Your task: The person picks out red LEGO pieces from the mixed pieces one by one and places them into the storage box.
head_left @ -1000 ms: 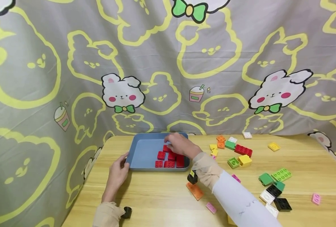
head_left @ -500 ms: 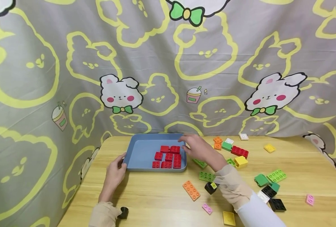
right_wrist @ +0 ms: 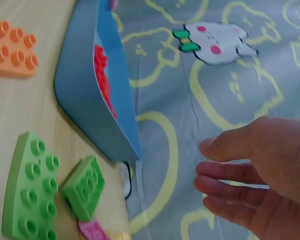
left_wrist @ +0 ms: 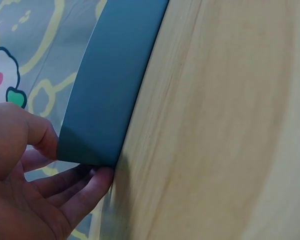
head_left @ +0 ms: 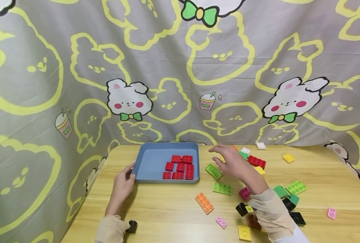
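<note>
At its left end, the blue tray [head_left: 148, 165] is gripped by my left hand [head_left: 123, 184]. In the left wrist view, the thumb lies at the rim of the tray [left_wrist: 105, 85] and fingertips [left_wrist: 97, 182] touch its lower edge. Several red building bricks [head_left: 180, 167] lie in the right half of the tray. My right hand [head_left: 233, 163] hovers right of the tray with nothing in it, its fingers extended. Below and left of that hand are a light green brick [head_left: 213, 171] lying tilted and another green brick [head_left: 222, 189].
An orange brick [head_left: 204, 203], a pink brick [head_left: 221, 222] and a yellow brick [head_left: 244, 233] lie nearer the front. Farther right are a red brick [head_left: 257, 162], dark green bricks [head_left: 279, 191] and black bricks [head_left: 297, 218]. A patterned curtain [head_left: 168, 128] hangs behind the table.
My right hand has lifted away from the red bricks in the tray and moved right, over the loose bricks. The left hand has stayed at the tray's left end.
</note>
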{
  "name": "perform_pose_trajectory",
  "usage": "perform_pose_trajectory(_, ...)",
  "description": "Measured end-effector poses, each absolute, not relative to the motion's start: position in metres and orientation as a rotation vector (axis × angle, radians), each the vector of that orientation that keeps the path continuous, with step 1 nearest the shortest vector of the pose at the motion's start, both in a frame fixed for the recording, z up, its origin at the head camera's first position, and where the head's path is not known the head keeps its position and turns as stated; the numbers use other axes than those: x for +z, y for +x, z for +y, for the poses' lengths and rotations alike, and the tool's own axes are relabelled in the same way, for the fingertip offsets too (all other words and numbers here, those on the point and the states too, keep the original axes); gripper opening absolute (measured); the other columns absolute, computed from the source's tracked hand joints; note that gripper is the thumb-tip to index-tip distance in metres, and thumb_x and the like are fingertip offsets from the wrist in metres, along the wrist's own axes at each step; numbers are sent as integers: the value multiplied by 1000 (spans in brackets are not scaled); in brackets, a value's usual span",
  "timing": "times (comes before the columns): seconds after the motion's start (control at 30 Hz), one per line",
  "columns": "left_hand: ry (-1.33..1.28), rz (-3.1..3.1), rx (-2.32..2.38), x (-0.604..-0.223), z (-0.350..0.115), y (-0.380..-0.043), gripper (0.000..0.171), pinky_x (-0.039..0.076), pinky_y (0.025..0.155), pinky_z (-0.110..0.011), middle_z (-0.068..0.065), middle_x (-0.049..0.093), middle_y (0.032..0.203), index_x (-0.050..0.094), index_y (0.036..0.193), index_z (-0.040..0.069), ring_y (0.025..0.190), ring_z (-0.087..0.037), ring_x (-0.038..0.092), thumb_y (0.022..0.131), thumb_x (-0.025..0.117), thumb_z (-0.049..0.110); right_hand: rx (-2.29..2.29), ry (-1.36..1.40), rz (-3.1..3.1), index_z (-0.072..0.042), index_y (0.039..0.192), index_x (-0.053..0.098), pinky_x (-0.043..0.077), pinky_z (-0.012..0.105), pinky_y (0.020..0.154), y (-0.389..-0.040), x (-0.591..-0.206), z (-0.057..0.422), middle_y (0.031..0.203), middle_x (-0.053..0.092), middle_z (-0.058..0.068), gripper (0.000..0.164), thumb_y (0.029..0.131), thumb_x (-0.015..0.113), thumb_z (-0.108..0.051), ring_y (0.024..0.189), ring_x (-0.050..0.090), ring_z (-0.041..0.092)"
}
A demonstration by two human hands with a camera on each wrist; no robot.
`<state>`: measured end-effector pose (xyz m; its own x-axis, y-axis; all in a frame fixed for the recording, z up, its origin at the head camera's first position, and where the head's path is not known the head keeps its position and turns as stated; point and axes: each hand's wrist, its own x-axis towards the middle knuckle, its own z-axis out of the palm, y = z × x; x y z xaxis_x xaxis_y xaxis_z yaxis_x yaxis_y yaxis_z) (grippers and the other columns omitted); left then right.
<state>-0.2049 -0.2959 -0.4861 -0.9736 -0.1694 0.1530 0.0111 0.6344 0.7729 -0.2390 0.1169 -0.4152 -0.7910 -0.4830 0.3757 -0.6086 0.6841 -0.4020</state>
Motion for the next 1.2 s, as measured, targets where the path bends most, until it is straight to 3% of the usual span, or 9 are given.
perform_pose_trajectory(0.57,131,-2652,-1253,-487,-295,-202,51,48,102,-53,-34,61,131,52,147,-4,118,-43,63,97,49,-4,850,656,-2608,1,122,71,55,56,86,-232,-429,175,121,69,20,30,92,72,-1,109,66,41)
perform_pose_trajectory(0.97,114,-2664,-1228,-483,-294,-206,51,48,102,-55,-35,60,132,51,148,-4,119,-45,62,97,49,-3,866,410,-2670,5,127,67,50,64,91,-235,-429,223,122,65,28,35,92,72,-2,111,61,47)
perform_pose_trajectory(1.2,134,-2683,-1217,-484,-296,-203,52,47,102,-56,-34,60,133,51,149,-2,121,-44,61,98,48,-1,905,367,-2668,6,124,68,51,63,91,-237,-444,240,121,65,31,33,92,71,-1,108,63,48)
